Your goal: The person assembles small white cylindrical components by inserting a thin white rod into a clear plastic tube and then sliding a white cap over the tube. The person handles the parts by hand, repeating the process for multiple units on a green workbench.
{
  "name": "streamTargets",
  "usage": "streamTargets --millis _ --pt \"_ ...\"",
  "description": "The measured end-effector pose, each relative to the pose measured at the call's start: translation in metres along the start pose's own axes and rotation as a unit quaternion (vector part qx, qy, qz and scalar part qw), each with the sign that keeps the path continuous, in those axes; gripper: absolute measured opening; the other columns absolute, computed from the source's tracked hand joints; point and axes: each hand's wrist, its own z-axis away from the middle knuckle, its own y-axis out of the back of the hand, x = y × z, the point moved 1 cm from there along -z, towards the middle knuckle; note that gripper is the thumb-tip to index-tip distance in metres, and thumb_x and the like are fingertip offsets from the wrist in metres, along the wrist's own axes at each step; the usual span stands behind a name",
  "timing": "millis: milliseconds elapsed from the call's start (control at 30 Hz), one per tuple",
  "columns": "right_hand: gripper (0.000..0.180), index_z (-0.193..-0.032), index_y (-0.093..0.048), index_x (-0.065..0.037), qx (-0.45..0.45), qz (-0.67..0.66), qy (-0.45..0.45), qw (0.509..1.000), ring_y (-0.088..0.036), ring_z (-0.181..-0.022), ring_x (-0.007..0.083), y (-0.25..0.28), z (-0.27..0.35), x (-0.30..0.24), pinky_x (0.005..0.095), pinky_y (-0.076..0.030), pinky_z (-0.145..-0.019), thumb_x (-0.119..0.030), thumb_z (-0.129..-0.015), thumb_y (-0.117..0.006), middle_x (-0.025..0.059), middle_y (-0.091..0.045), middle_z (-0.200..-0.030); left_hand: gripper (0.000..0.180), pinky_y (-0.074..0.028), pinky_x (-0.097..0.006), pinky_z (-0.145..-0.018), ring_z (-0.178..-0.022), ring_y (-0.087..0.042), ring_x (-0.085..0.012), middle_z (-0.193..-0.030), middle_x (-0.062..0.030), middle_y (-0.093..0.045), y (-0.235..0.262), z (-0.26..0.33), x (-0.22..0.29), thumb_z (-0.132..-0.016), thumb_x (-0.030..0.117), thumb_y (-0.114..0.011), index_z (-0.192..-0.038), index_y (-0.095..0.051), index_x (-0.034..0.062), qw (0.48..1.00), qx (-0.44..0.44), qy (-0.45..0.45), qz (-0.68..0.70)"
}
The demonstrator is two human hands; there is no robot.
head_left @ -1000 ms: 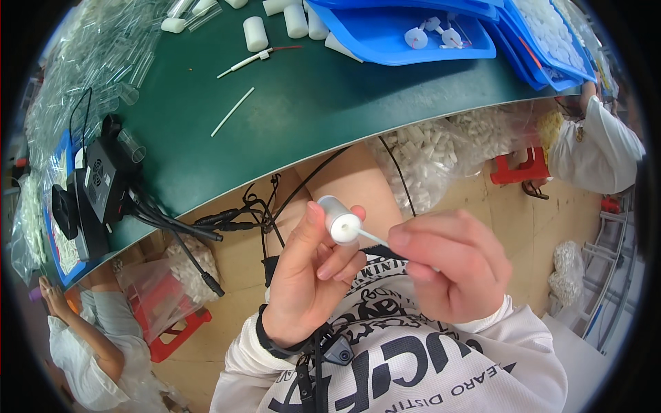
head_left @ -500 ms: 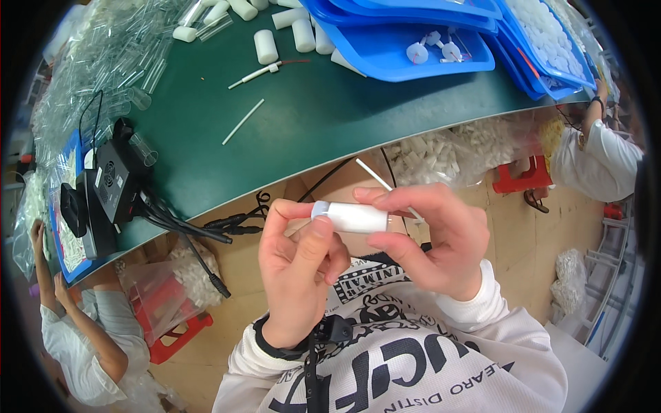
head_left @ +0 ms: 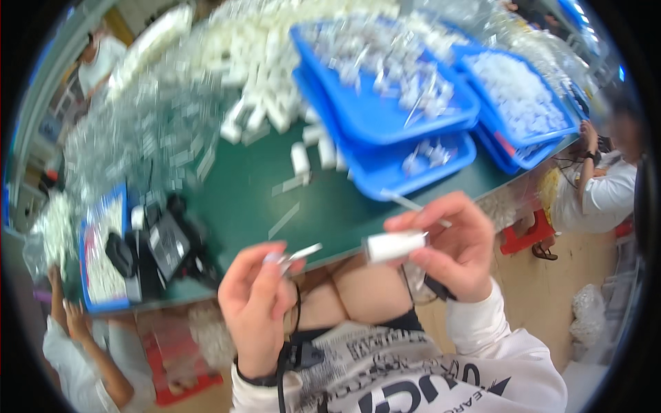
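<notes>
My right hand grips a clear tube with a white cylinder inside it, held level above the table's near edge. A thin white stick is tucked between the same hand's fingers and points up to the left. Apart from the tube, my left hand pinches a small cap-like piece with a short white rod sticking out toward the tube; blur hides its detail. On the green table lie another thin stick and a blurred piece with a red wire end.
Stacked blue trays with small white parts stand ahead to the right, beside another blue tray. White cylinders and a heap of clear tubes lie farther back. A black device with cables sits left. Co-workers are at both sides.
The tube was held between both hands, its pale end at my left fingers; now the hands are apart, the rod piece in my left. The view has tilted up toward the table.
</notes>
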Motion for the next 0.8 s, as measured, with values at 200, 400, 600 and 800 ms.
streamTargets --millis 200,400,600,800 --pt "0.025 -0.106 -0.055 -0.003 -0.048 -0.028 -0.045 0.997 -0.06 -0.087 0.0103 0.005 -0.028 0.006 0.0234 -0.049 -0.073 -0.01 -0.083 -0.064 0.0042 -0.061 -0.103 0.022 -0.029 -0.022 -0.043 -0.046 -0.032 -0.0063 -0.086 -0.0077 -0.055 0.019 -0.006 0.001 -0.089 0.017 -0.053 -0.105 -0.051 0.0021 0.997 0.024 0.0 0.074" --pt "0.03 -0.11 -0.05 0.0 0.081 0.032 0.14 0.986 -0.06 -0.095 0.0156 0.012 -0.011 -0.045 0.0252 -0.051 -0.075 0.003 -0.081 -0.061 0.013 -0.06 -0.11 0.037 -0.028 -0.026 -0.045 -0.044 -0.031 -0.0101 -0.073 -0.0065 -0.046 -0.007 0.004 0.025 -0.087 0.007 -0.048 -0.123 -0.046 0.0025 0.979 -0.031 -0.079 0.184" --pt "0.034 -0.109 -0.045 0.004 0.086 0.114 0.203 0.969 -0.06 -0.099 0.0239 -0.012 -0.007 -0.08 0.0311 -0.054 -0.076 0.011 -0.078 -0.057 0.0238 -0.057 -0.109 0.035 -0.027 -0.026 -0.046 -0.046 -0.035 -0.0114 -0.065 -0.0073 -0.043 -0.004 0.014 0.04 -0.087 0.016 -0.05 -0.12 -0.05 0.0036 0.969 -0.158 -0.095 0.162" --pt "0.025 -0.107 -0.049 0.005 0.063 0.043 0.039 0.996 -0.061 -0.093 0.0205 -0.019 -0.053 -0.028 0.0295 -0.052 -0.077 0.005 -0.083 -0.056 0.0179 -0.06 -0.107 0.025 -0.029 -0.02 -0.04 -0.043 -0.034 -0.0048 -0.075 -0.0051 -0.054 -0.018 -0.028 0.005 -0.088 0.017 -0.052 -0.11 -0.053 0.0036 0.989 -0.045 0.078 0.117"
